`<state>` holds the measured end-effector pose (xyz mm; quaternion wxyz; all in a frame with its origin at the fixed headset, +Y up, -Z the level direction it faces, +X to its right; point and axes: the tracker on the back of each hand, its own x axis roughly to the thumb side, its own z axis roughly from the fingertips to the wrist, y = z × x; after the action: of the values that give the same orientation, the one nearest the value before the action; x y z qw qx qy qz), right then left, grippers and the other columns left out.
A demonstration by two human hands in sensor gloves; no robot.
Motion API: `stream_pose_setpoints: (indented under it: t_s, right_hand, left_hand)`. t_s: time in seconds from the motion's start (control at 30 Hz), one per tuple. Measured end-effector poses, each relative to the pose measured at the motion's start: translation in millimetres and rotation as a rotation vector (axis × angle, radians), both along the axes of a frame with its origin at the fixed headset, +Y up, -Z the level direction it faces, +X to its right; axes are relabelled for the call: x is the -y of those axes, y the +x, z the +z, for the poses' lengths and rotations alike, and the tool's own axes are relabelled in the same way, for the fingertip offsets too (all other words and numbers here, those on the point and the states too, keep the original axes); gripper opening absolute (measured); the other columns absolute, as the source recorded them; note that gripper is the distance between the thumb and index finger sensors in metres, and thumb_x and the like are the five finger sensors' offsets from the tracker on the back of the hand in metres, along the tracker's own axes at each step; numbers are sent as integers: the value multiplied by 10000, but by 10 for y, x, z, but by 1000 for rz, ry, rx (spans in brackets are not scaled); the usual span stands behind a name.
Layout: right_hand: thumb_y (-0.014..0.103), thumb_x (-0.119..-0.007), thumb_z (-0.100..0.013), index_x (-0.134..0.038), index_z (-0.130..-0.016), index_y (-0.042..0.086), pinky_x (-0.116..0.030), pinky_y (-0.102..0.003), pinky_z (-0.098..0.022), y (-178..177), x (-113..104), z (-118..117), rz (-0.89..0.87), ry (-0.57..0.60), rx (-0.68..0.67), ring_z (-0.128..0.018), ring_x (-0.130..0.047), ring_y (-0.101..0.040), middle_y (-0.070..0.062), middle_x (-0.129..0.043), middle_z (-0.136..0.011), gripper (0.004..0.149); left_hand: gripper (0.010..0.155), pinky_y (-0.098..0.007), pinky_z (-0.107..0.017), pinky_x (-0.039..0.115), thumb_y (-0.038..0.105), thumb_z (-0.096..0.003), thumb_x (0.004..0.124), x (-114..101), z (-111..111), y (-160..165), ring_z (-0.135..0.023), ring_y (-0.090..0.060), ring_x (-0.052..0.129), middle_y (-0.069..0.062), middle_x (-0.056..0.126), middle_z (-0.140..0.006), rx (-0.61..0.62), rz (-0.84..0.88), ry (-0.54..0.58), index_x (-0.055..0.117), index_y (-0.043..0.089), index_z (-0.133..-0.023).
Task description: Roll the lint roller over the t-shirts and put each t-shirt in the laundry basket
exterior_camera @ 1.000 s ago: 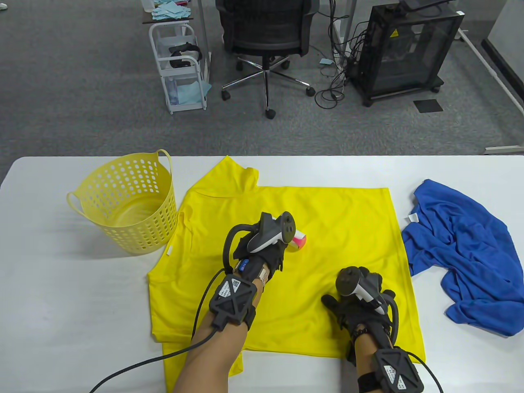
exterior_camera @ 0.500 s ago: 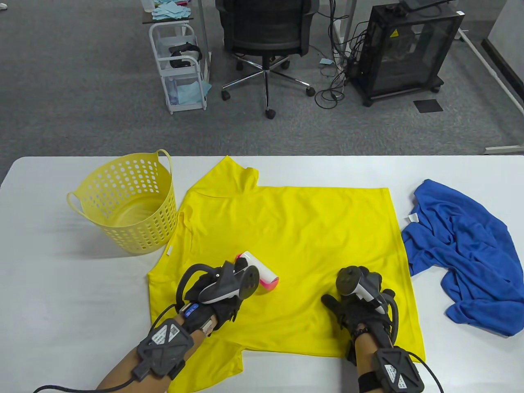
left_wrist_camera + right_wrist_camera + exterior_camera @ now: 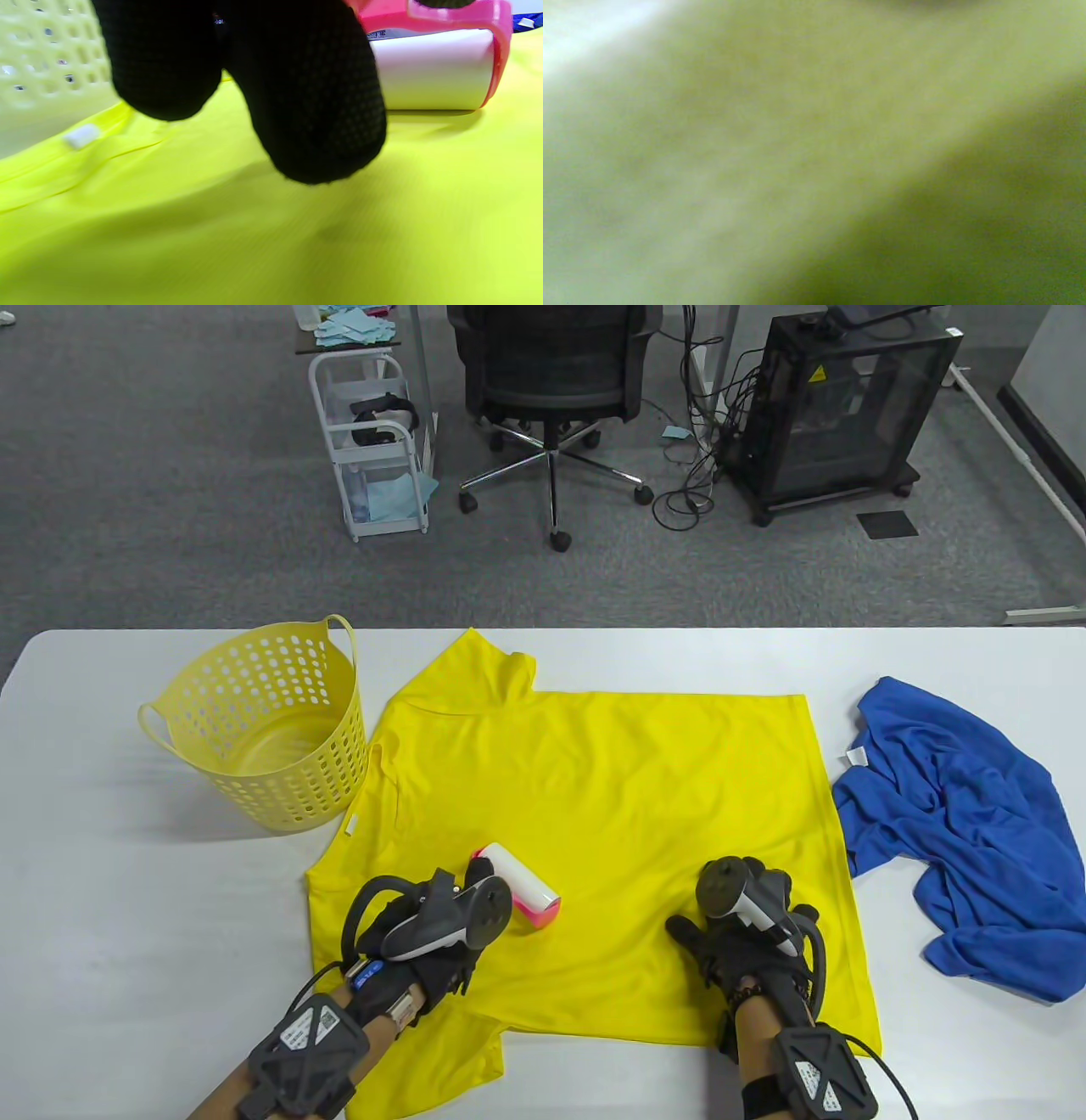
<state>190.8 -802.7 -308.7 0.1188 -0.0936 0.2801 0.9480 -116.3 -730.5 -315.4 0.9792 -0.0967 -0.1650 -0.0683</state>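
Observation:
A yellow t-shirt [image 3: 611, 780] lies spread flat on the white table [image 3: 102, 916]. My left hand [image 3: 424, 937] grips the handle of a pink lint roller [image 3: 519, 886], whose white roll rests on the shirt's lower left part. In the left wrist view the lint roller [image 3: 432, 72] sits on the yellow t-shirt [image 3: 271, 228] beyond my curled gloved fingers [image 3: 305, 93]. My right hand [image 3: 747, 933] presses flat on the shirt near its lower right corner. The right wrist view shows only blurred yellow cloth [image 3: 814, 161]. A yellow laundry basket [image 3: 263, 729] stands empty at the shirt's left.
A crumpled blue t-shirt [image 3: 959, 831] lies on the table's right side. Beyond the far table edge are an office chair [image 3: 551, 381], a white cart [image 3: 373, 441] and a black cabinet [image 3: 840, 407] on the carpet.
My left hand has drawn the lint roller from the shirt's middle down and to the left, toward the near edge. The right hand has stayed pressed in place.

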Motion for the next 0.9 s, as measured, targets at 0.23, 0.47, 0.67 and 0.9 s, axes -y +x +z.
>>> stream_pose_setpoints:
  t_s: [0.23,0.47,0.67,0.9]
  right_hand:
    - [655,-438,-417,84,-923,271,-10,-762,-588,3,0,-3,-7,1,-2,-861,182,-506,-207,215,-974,822]
    - [652,-447,-419,70,-929,266,-22,-764,-594,5,0,-8,-5,8,-6,-868,167,-511,-213,200,-981,823]
    - [654,-450,-416,68,-928,270,-23,-761,-594,6,1,-8,-6,8,-5,-868,167,-506,-207,199,-981,823]
    - [656,-490,-408,-9,-954,280,-118,-755,-639,27,-49,9,48,42,-15,-923,61,-504,-200,103,-1030,819]
  left_hand:
    - [670,-341,-289,938,567,-498,562,-11,-725,768,-257,-27,1104,27,980,-613,-105,20,-27,460,176,-1032]
    - [670,-351,-299,934,565,-498,561,13,-1064,1116,-271,-39,1108,19,973,-631,-202,50,-40,441,180,-1033]
    - [681,-346,-292,937,564,-496,563,-2,-815,955,-266,-34,1107,19,973,-621,-112,1,-57,427,165,-1031]
    - [683,-348,-294,935,561,-501,567,31,-68,366,-269,-39,1105,10,968,-623,32,18,-57,420,161,-1034]
